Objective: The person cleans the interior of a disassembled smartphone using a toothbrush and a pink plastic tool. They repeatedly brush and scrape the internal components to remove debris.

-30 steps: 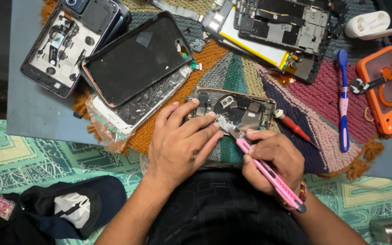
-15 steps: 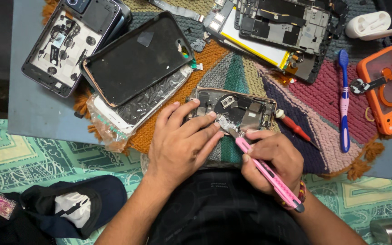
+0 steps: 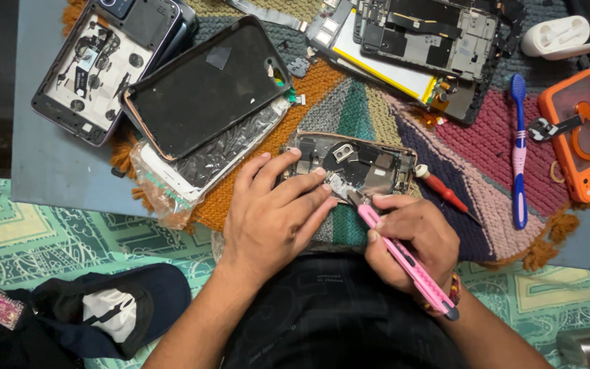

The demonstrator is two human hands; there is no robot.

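Two hands met at the opened phone frame [image 3: 353,164], its long axis lying left-right. The left hand [image 3: 271,219] pressed spread fingers on it; right hand [image 3: 411,239] pinched a pink utility knife [image 3: 404,260], blade at its near edge.

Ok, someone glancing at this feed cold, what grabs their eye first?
Probably the pink utility knife in the right hand, its tip at the opened phone frame that the left hand steadies at centre on the multicoloured knitted mat. Next, the bright orange phone case at far right, with a blue toothbrush beside it.
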